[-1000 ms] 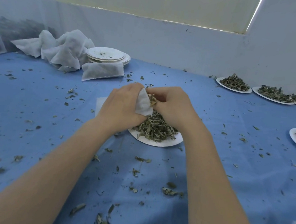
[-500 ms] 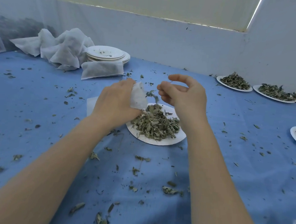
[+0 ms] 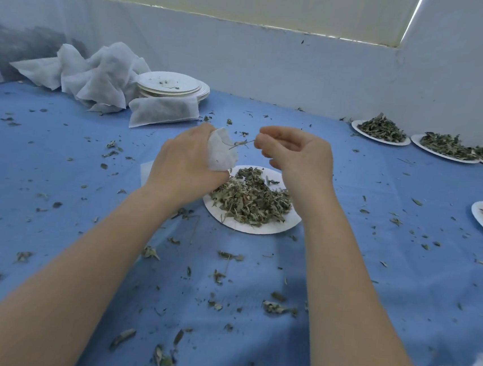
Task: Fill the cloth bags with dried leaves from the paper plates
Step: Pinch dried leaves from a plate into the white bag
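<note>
Dried leaves (image 3: 250, 200) are still heaped on the paper plate (image 3: 277, 226) at the middle of the blue worktop (image 3: 357, 282), directly below both hands. The right hand (image 3: 299, 156) has its fingers (image 3: 268, 132) curled, thumb and forefinger pinching the end of a thin leafy stem (image 3: 239, 145) whose other end reaches the mouth of the cloth bag (image 3: 221, 151). The left hand (image 3: 186, 162) grips that bag, fingers wrapped round its bunched neck, just above the plate's near-left rim.

To do this step well, I would judge the stem should go in lengthwise, tip first, so it does not catch on the fabric, with the left hand loosening enough to keep the mouth open. Keeping the bag over the plate lets any dropped bits land back in the heap instead of joining the scraps scattered on the worktop.

Further out, more loaded plates (image 3: 381, 131) line the right edge; a filled bag (image 3: 163, 113), stacked empty plates (image 3: 170, 86) and crumpled cloth (image 3: 97, 77) sit far left.
</note>
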Demonstrator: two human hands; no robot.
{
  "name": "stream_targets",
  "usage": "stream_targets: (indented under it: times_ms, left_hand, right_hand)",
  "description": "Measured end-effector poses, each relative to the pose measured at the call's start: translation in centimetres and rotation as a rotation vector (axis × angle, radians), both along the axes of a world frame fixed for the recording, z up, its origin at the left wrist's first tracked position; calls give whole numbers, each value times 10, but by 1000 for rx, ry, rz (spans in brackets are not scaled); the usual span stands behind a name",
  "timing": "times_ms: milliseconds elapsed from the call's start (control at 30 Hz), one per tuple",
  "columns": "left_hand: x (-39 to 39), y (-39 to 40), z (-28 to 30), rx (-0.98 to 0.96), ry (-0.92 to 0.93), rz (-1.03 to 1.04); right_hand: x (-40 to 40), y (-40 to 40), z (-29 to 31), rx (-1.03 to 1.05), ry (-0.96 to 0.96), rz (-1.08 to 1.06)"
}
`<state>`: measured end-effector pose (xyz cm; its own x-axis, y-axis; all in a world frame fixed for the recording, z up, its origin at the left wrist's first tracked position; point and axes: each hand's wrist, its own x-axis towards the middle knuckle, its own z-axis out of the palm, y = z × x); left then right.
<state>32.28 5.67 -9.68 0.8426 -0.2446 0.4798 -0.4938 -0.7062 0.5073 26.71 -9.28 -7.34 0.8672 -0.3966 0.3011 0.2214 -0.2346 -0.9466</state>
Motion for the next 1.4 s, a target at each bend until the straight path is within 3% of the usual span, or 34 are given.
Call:
stream_targets:
  times_ms: [200, 300, 533, 700, 933, 1133, 1400]
  left_hand:
    - [-1, -1, 1, 43, -22, -9]
    - [-2, -4, 2, 65, -42, 0]
    - [-5, -4, 3, 76, -185, -47]
    - [-4, 1, 3, 145, -136, -25]
    - [-2, 8, 8, 169, -69, -8]
    - [-2, 9, 9, 207, -80, -17]
    - [3, 11, 5, 248, -59, -16]
  right_hand:
    - [0, -4, -2, -34, 7, -27]
    - [-1, 6, 2, -107, 2, 92]
    - [0, 20, 5, -510, 184, 324]
    - [-8, -7, 2, -338, 165, 128]
    - [-8, -16, 11, -739, 549, 157]
    - [-3, -8, -1, -840, 563, 178]
    - [1, -21, -3, -726, 356, 13]
